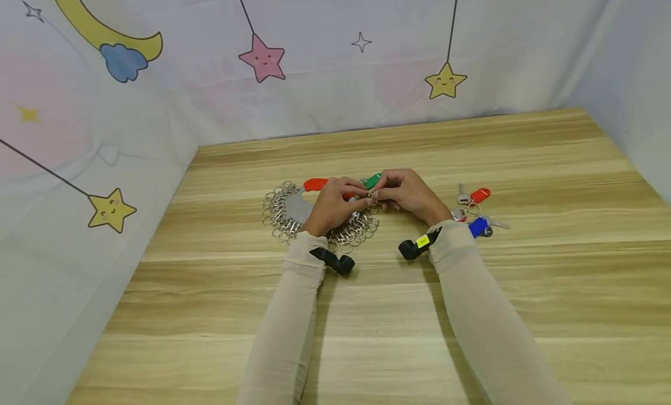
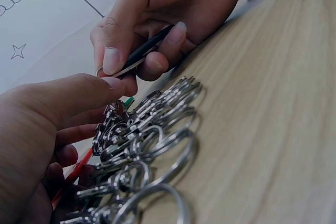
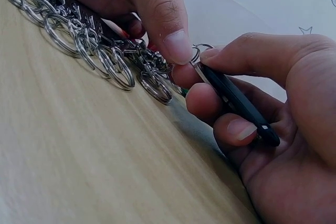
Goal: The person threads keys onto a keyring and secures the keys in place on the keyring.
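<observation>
Over the middle of the table, my two hands meet at the fingertips. My right hand [image 1: 410, 192] grips a slim black fob [image 3: 239, 98] with a metal edge, its thumb on top and fingers curled beneath. A thin metal ring [image 3: 202, 45] stands at the fob's end, pinched between the thumb and finger of my left hand [image 1: 335, 202]. Under the left hand lies a grey metal plate [image 1: 297, 207] edged with several swivel clips and split rings [image 2: 181, 153]. A red piece [image 1: 314, 184] and a green tag [image 1: 373, 180] show behind the hands.
Right of my right hand lie several keys, with a red tag [image 1: 480, 195], a blue tag [image 1: 477, 226] and a split ring [image 1: 474, 208]. A printed curtain [image 1: 335, 96] borders the wooden table [image 1: 377, 335] at the back and left.
</observation>
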Tool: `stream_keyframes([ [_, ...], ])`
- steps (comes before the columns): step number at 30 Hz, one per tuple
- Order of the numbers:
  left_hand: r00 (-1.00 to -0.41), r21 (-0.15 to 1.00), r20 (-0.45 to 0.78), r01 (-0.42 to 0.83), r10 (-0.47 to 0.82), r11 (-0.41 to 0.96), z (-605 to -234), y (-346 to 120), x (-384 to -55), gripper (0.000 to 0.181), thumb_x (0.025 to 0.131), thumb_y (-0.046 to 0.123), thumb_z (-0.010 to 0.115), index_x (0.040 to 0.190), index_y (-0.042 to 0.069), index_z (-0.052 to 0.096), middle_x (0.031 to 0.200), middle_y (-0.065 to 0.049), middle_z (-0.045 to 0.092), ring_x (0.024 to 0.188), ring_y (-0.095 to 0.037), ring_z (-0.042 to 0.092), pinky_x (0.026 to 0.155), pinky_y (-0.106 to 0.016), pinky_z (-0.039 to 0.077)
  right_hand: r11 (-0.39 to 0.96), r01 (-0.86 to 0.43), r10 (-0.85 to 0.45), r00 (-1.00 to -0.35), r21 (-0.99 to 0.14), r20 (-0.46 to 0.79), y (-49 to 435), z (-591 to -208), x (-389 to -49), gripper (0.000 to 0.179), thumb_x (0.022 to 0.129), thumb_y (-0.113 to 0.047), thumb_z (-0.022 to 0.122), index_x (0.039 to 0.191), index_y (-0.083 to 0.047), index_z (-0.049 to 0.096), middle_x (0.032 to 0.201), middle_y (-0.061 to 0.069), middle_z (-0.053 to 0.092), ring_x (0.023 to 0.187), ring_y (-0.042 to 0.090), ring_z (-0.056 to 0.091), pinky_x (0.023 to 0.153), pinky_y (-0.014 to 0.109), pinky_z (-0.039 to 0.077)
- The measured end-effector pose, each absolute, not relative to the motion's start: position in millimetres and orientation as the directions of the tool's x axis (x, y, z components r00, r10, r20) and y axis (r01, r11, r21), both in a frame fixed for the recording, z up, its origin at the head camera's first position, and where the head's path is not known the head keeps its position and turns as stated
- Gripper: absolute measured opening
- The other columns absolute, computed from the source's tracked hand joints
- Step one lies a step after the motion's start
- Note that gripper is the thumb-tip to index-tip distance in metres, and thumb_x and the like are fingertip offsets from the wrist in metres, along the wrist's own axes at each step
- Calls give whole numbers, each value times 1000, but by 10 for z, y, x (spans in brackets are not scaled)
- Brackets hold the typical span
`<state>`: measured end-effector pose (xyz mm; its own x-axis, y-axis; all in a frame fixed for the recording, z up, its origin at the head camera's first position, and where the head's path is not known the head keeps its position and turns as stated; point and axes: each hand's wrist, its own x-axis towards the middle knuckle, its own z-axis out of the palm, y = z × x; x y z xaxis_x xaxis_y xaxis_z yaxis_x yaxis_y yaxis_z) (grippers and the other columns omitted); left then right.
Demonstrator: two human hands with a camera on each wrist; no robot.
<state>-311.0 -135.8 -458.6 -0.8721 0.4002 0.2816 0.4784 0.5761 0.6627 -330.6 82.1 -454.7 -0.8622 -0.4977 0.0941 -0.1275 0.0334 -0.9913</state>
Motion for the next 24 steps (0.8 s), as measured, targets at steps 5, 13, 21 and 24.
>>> stream_keyframes([
  [5, -872, 666, 283, 479, 400, 572, -4579, -1359, -3112, 21, 92, 26, 77, 105, 10, 81, 117, -1, 67, 110, -20, 51, 93, -36, 41, 36, -139, -499, -860, -990, 102, 827, -4541, -3307, 11, 95, -3, 70, 95, 8, 69, 84, 25, 65, 55, 24, 54, 48, 27, 41],
  [13, -873, 667, 287, 478, 395, 571, -4571, -1354, -3114, 21, 91, 27, 78, 104, 11, 81, 116, 0, 67, 109, -19, 52, 91, -36, 42, 39, -147, -508, -854, -988, 107, 819, -4517, -3299, 10, 95, -4, 70, 93, 5, 69, 87, 22, 68, 57, 25, 53, 49, 28, 41],
  [21, -865, 658, 291, 491, 408, 570, -4583, -1357, -3115, 29, 88, 25, 81, 114, 11, 78, 123, -3, 65, 117, -20, 51, 102, -38, 36, 107, -170, -419, -901, -980, 110, 782, -4554, -3302, 10, 95, -7, 71, 96, 3, 73, 84, 21, 66, 59, 24, 56, 50, 28, 44],
  [24, -867, 654, 288, 488, 407, 578, -4584, -1362, -3110, 37, 88, 21, 80, 123, 11, 74, 129, -5, 62, 121, -22, 49, 103, -40, 35, 241, -245, -358, -922, -939, 148, 752, -4572, -3313, 9, 94, -11, 74, 97, -3, 77, 93, 12, 70, 75, 21, 63, 63, 30, 49],
])
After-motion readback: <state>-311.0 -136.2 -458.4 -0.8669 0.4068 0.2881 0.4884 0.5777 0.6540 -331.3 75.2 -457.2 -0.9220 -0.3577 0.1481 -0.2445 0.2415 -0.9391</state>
